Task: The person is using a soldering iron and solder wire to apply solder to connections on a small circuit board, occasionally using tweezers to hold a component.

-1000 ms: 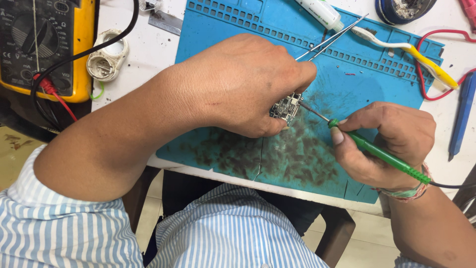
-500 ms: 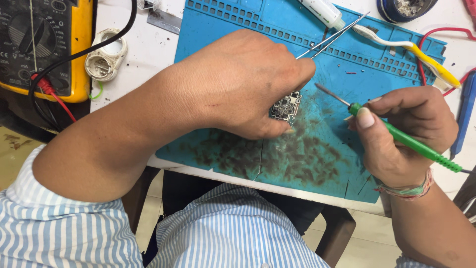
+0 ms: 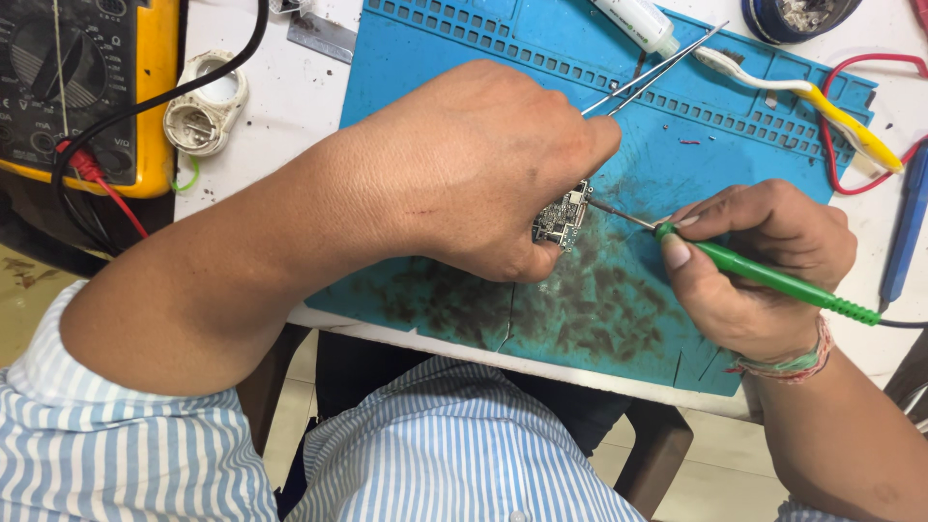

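Your left hand (image 3: 474,164) pinched a small, component-studded board (image 3: 562,215) against the stained blue mat (image 3: 619,290) at frame centre, with thin steel tweezers (image 3: 657,70) jutting past your fingers. Your right hand (image 3: 764,266) closed pen-style around a slim green iron (image 3: 773,280), its metal tip touching the board's right edge.

A white worktop (image 3: 290,106), speckled with dark crumbs, carries a blue work mat (image 3: 503,39) with soot-dark stains across its near half. To the mat's left lie a yellow multimeter (image 3: 87,87) with red and black leads and a small white round part (image 3: 205,104). To its right lies a blue pen-like tool (image 3: 909,227).
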